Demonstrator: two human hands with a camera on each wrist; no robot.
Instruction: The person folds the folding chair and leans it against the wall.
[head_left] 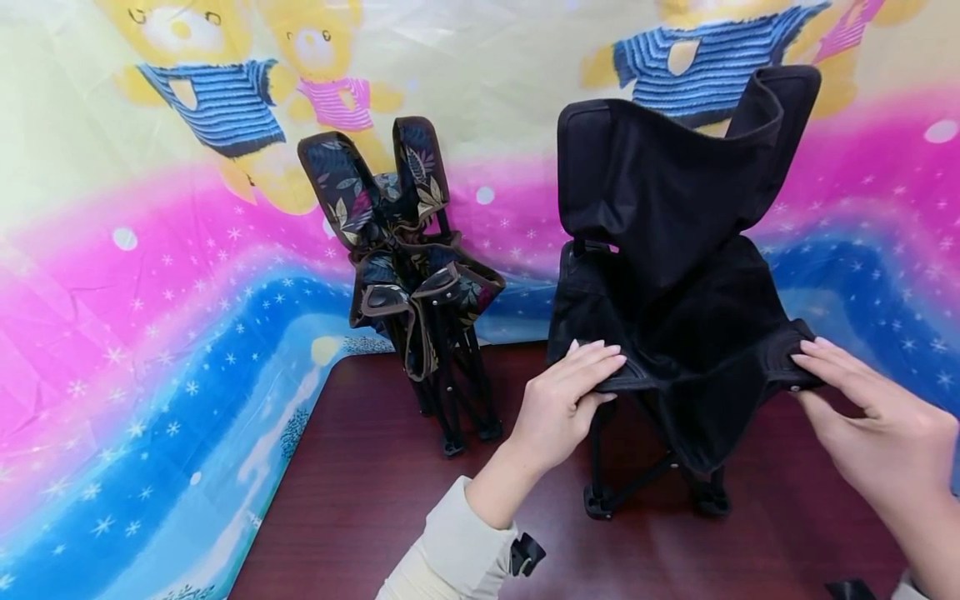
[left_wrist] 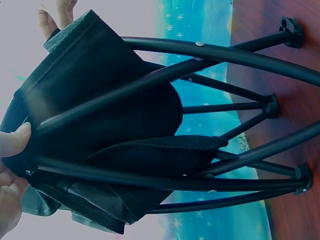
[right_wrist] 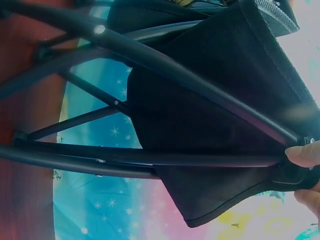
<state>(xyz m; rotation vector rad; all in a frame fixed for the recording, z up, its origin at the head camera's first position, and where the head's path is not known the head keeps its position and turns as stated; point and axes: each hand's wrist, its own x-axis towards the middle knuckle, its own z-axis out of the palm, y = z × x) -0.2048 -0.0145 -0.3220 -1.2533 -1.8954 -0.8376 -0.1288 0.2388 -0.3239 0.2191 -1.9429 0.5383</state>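
Note:
A black folding chair (head_left: 675,292) stands partly spread on the dark red table, its backrest upright and its seat cloth sagging in the middle. My left hand (head_left: 566,400) grips the seat's front left corner, fingers on top and thumb beneath. At the front right corner, my right hand (head_left: 873,408) holds the cloth edge the same way. Both wrist views show the thumbs close to where the black leg tubes (left_wrist: 165,175) meet the seat corners. Crossed tubes (right_wrist: 165,65) run from the corners down to plastic feet.
To the left stands a second folding chair (head_left: 408,258) with dark leaf-patterned cloth, folded narrow. Behind both chairs hangs a backdrop (head_left: 187,333) printed with bears, snowflakes and pink and blue bands. The dark red tabletop (head_left: 337,500) lies under the chairs.

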